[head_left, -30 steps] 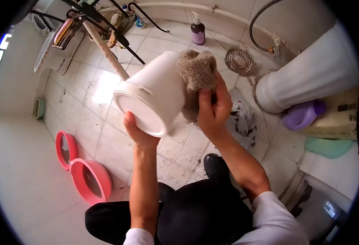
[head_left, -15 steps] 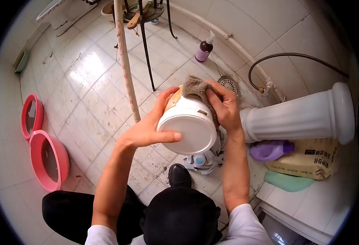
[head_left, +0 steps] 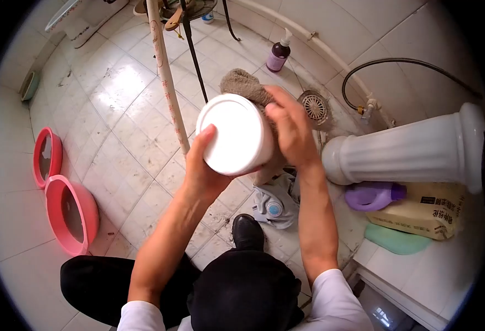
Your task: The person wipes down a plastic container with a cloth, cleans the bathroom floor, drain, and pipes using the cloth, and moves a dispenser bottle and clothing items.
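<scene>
A white plastic tub (head_left: 234,135) is held up in front of me, one round end turned toward the camera. My left hand (head_left: 203,174) grips it from the lower left, the thumb lying on the round end and the fingers mostly hidden beneath. A brown rag (head_left: 241,84) bunches over the tub's far edge and right side. My right hand (head_left: 292,129) is closed on the rag, pressing it along the tub's right side; part of the rag is hidden behind the fingers. Below the tub, a grey cloth (head_left: 278,207) lies crumpled on the floor.
Two pink basins (head_left: 91,212) with dark contents stand at left. A pipe (head_left: 167,83) rises beside a metal stand (head_left: 194,55). Ahead are a purple pump bottle (head_left: 278,54) and floor drain (head_left: 313,106). At right lie a white pedestal (head_left: 402,149), purple jug (head_left: 369,197) and sack (head_left: 424,212).
The tub has tilted and shifted up and left, its round end now facing me more squarely. My left thumb has moved up that end. The rag has slid left over the far edge.
</scene>
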Tool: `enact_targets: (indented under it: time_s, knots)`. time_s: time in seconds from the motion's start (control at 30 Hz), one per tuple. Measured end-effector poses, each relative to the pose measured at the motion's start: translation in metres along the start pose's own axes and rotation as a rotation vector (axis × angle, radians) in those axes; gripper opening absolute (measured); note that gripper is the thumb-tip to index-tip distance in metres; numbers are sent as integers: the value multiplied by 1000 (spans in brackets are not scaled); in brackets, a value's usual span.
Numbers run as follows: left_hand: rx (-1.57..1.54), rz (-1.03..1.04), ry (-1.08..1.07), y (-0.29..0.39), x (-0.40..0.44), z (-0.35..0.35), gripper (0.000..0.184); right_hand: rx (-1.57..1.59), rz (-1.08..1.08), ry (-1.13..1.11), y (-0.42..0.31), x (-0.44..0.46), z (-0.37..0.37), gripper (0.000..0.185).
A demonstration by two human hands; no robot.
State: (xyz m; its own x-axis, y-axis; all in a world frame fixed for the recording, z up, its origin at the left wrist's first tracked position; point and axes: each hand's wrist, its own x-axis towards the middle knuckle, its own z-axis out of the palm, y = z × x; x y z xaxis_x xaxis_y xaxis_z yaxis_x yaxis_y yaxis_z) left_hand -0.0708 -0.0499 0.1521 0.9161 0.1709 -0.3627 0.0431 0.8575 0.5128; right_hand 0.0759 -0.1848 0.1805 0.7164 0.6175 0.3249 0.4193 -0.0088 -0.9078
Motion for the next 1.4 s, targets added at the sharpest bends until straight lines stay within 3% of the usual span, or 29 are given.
enact_targets:
  time_s: [0.07, 0.13, 0.23, 0.3, 0.4, 0.53, 0.63, 0.73, 0.8, 0.87, 1.07, 1.1, 1.23, 1.33, 1.4]
  knots:
    - [-97, -11, 8, 3, 2, 2, 79, -207, -141, 95, 3, -18, 21, 44]
    - [-199, 108, -28, 2, 6, 4, 77, -228, -283, 128, 8, -32, 47, 53]
    - [-212, 306, 111, -1, 13, 4, 77, -328, -418, 179, 6, -56, 80, 52]
    - [-193, 286, 59, 4, 14, -2, 78, -410, -538, 138, 9, -60, 81, 49]
    - [-186, 203, 21, 10, 6, 16, 81, -477, -589, 303, 19, -44, 61, 44]
    - [-129, 176, -79, 7, 10, 4, 93, -293, -389, 462, 2, -15, 42, 35]
    - [-73, 151, -108, 9, 4, -7, 95, 82, -38, 264, -8, 0, 30, 34]
    - [-19, 142, -129, 3, 0, -13, 91, 648, 358, 339, 2, 0, 27, 33]
    - [202, 123, -109, 4, -3, -22, 86, 915, 502, 370, 28, -7, 20, 34]
    - [345, 45, -70, 15, -1, -30, 92, 988, 625, 315, 48, -17, 15, 36]
    - [592, -95, -171, 35, -2, -30, 98, 823, 669, 46, 51, -19, -9, 37]
    - [655, -113, -231, 39, -1, -24, 107, 745, 630, -28, 39, -14, -15, 36]
    - [893, 59, -247, 28, -5, -10, 119, 629, 482, -234, 33, -6, -23, 30]
    - [878, 108, -286, 15, -5, -9, 104, 519, 407, -360, 21, -2, -31, 29]
    - [711, -20, -232, 6, -9, -10, 91, 456, 380, -449, 11, 0, -33, 29]
